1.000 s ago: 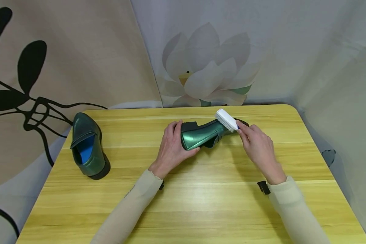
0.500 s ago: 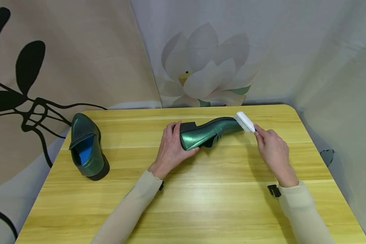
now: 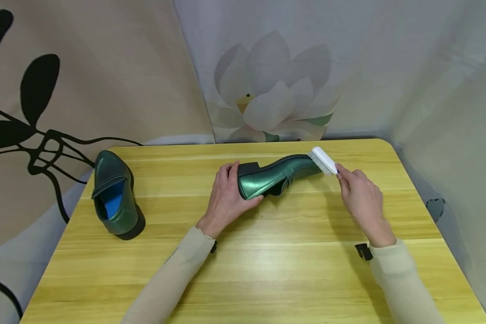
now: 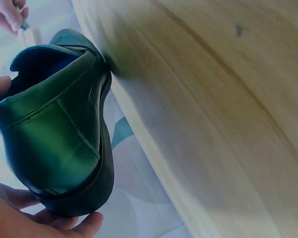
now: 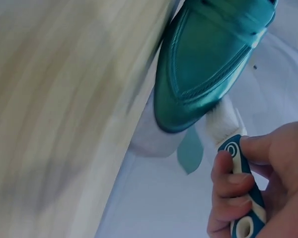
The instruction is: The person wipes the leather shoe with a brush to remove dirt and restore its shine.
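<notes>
A shiny green loafer [image 3: 267,177] lies tipped on its side, its toe pointing right in the head view. My left hand [image 3: 225,198] grips it round the heel, thumb at the opening and fingers by the black sole, as the left wrist view also shows. My right hand [image 3: 362,200] holds a white-bristled brush [image 3: 323,160] by its blue and white handle [image 5: 248,193]. In the right wrist view the bristles [image 5: 222,121] meet the side of the loafer's toe.
A matching green loafer [image 3: 115,193] with a blue insole stands upright at the left of the wooden table [image 3: 259,279]. Behind the table's back edge hangs a pale curtain [image 3: 356,81] with a flower print.
My right hand has carried the brush rightward along the shoe, from the middle to the toe, with hardly any movement in the last half second. My left hand keeps its grip on the heel.
</notes>
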A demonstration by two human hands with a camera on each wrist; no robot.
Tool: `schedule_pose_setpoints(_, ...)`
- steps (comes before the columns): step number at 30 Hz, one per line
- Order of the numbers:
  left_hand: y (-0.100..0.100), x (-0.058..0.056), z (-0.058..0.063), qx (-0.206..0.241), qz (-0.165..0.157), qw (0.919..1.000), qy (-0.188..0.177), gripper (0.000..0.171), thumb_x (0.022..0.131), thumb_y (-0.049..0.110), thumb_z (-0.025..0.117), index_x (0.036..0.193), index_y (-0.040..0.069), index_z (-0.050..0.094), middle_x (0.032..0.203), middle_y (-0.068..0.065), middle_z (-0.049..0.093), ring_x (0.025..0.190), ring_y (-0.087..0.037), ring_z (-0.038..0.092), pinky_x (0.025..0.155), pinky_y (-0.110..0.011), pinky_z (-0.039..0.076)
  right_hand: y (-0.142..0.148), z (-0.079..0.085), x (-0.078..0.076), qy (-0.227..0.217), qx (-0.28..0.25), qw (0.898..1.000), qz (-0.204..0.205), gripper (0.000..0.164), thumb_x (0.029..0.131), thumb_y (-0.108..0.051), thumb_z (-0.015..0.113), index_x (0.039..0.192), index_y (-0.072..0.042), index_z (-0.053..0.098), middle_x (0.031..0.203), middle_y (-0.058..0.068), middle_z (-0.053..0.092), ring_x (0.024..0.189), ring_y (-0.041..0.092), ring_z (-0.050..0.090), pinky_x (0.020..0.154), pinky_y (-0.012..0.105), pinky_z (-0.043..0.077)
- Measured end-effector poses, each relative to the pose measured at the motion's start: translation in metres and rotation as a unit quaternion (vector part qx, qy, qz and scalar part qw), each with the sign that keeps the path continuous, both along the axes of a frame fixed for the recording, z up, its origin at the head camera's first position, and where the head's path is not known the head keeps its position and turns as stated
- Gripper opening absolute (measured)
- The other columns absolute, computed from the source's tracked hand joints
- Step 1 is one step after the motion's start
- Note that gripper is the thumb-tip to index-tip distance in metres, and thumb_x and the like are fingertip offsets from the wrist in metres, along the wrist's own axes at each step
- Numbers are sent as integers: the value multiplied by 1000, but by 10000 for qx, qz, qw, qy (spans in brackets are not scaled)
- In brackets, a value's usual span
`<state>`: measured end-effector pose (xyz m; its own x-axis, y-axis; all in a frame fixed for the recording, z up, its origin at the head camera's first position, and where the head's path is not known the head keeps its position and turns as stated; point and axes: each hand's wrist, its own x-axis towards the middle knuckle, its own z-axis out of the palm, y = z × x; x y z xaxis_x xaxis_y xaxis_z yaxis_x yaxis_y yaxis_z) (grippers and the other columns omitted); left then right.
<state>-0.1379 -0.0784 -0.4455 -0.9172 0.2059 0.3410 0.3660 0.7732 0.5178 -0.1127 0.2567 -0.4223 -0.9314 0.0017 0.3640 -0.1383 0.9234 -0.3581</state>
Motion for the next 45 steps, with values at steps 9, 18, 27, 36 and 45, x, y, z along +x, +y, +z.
schedule_pose_setpoints(9,0,0,2,56,103,9997,-193,110,73,53,89,155,-1,39,142,-23,43,123,-37,47,100,-50,48,4,-5,-3,-33,-11,9999,103,34,105,-15,61,137,-6,67,91,23,66,57,29,52,42,38,35)
schedule_pose_setpoints(18,-2,0,1,74,148,9989,-439,111,74,54,89,156,1,37,143,-22,43,122,-36,47,100,-51,47,11,-7,2,5,20,10000,-39,33,105,-13,62,137,-5,67,91,23,66,58,30,52,44,39,35)
schedule_pose_setpoints(27,-5,0,0,29,211,9986,-486,111,74,56,88,156,-1,38,143,-23,44,121,-36,48,99,-51,48,33,-15,3,-440,23,9984,-344,35,106,-14,59,139,-3,65,92,25,65,56,29,50,42,38,32)
schedule_pose_setpoints(36,-5,0,0,27,230,9985,-490,107,76,55,87,153,-3,40,142,-25,44,121,-38,48,99,-50,48,27,-11,-3,-472,-258,9983,-242,36,108,-17,56,140,-4,64,88,22,64,58,29,47,46,39,31)
schedule_pose_setpoints(45,0,-1,2,14,179,9990,-407,107,76,56,87,153,-3,40,141,-24,44,120,-37,47,97,-48,50,-19,5,-5,305,125,9988,374,34,104,-15,64,137,-11,69,92,16,67,56,27,51,42,38,35)
